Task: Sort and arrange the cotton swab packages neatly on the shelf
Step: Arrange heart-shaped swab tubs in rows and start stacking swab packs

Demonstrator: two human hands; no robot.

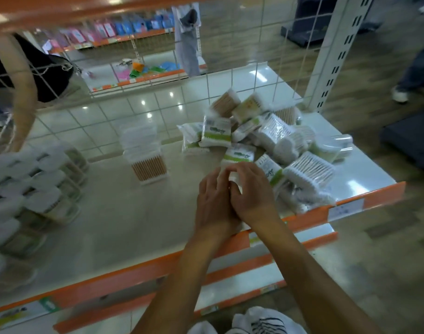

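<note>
A loose heap of cotton swab packages lies on the right part of the white shelf. My left hand and my right hand meet at the heap's near edge, both holding one white package between their fingers; most of it is hidden by them. A green-and-white package lies just beyond the fingers. An upright row of clear packs with wooden sticks stands mid-shelf. Stacked packs, blurred, fill the left side.
A wire grid backs the shelf, with a slotted white upright at the right. The shelf's orange front edge runs below my wrists. Another person stands behind the grid at the left, and someone's legs are at the far right.
</note>
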